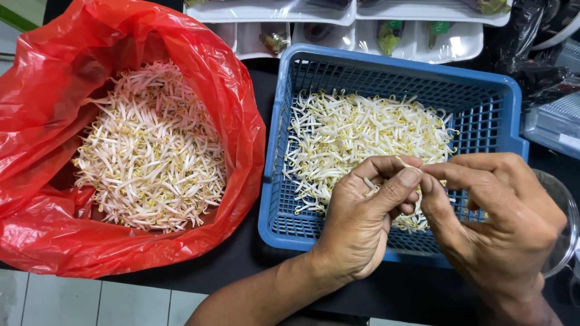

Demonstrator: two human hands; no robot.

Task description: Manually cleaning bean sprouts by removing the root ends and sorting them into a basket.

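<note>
Sprout (408, 163) pinched between both hands over the blue basket (279, 133): left hand (362, 220) fingers clamped on it with more tucked in the palm, right hand (501, 223) fingertips closed on its tip. Risk: a hard pull snaps the stem; loose grip drops bits among basket sprouts (362, 133). Red bag (241, 127) nearby.

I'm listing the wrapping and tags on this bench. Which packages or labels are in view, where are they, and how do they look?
Red plastic bag: left, open, full of bean sprouts.
White trays: top edge, clear-wrapped, vegetables inside.
Green labels: small tags on two of those trays.
Clear packs: right edge, flat, partly cut off.
No signs or screens.
</note>
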